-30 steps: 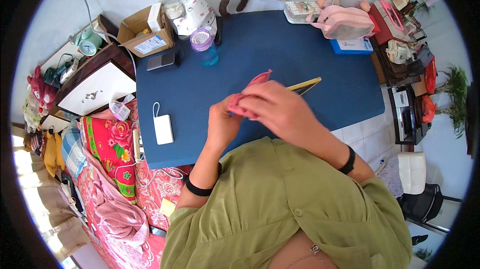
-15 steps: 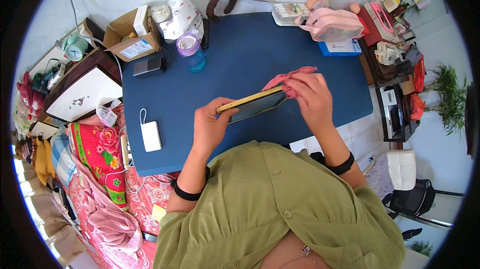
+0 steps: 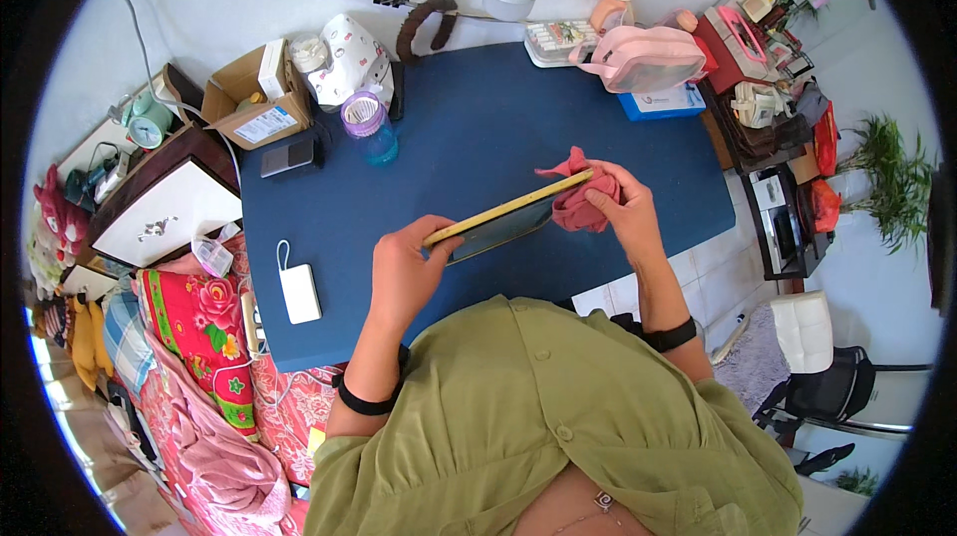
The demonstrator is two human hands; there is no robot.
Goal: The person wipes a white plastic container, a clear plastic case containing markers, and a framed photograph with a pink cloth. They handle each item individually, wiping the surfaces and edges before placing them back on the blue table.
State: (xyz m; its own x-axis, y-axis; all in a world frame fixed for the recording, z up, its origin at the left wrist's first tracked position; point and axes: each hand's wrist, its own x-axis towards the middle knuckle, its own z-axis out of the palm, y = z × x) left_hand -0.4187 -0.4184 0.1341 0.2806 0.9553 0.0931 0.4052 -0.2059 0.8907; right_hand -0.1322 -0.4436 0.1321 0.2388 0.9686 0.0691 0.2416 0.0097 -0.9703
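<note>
Your left hand (image 3: 404, 264) grasps one end of the yellow-edged panel (image 3: 506, 208) over the desk (image 3: 464, 117); steady it there while your right hand (image 3: 628, 209), clasping the pink cloth (image 3: 580, 211), presses evenly at the other end.

A purple-rimmed cup (image 3: 370, 129) stands near an open cardboard box (image 3: 230, 123).

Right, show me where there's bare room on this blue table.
Free: the blue table beyond the held yellow-edged slab, between the purple-topped bottle and pink bag; also in front of the blue box. Crowded: back left corner, around the cardboard box.
</note>
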